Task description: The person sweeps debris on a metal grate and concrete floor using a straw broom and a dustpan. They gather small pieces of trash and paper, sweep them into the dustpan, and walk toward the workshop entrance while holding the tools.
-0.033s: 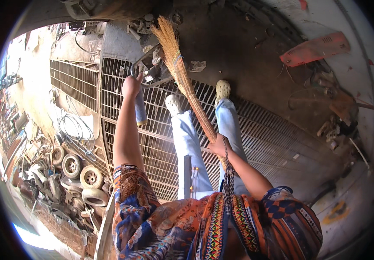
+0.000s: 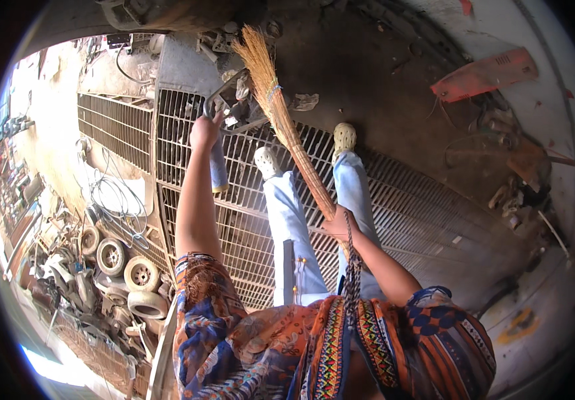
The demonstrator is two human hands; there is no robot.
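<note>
- Left hand [image 2: 204, 132] is wrapped around a bent metal frame [image 2: 224, 87], with a blue tube [image 2: 219, 167] hanging just below the fist.
- Right hand [image 2: 342, 225] has a solid grip on a straw broom [image 2: 299, 153] down at the handle end. Bristles fan out up top, right next to the frame.
- Crumpled scrap [image 2: 305, 102] lying just right of the bristles.
- Pale holey shoes [image 2: 267, 162] and light blue jeans [image 2: 294, 213] over a metal grate [image 2: 239, 217].
- Off to the left: looped cable [image 2: 115, 200] and a bunch of old tires [image 2: 147, 305].
- Beat-up red panel [image 2: 484, 75], upper right.
</note>
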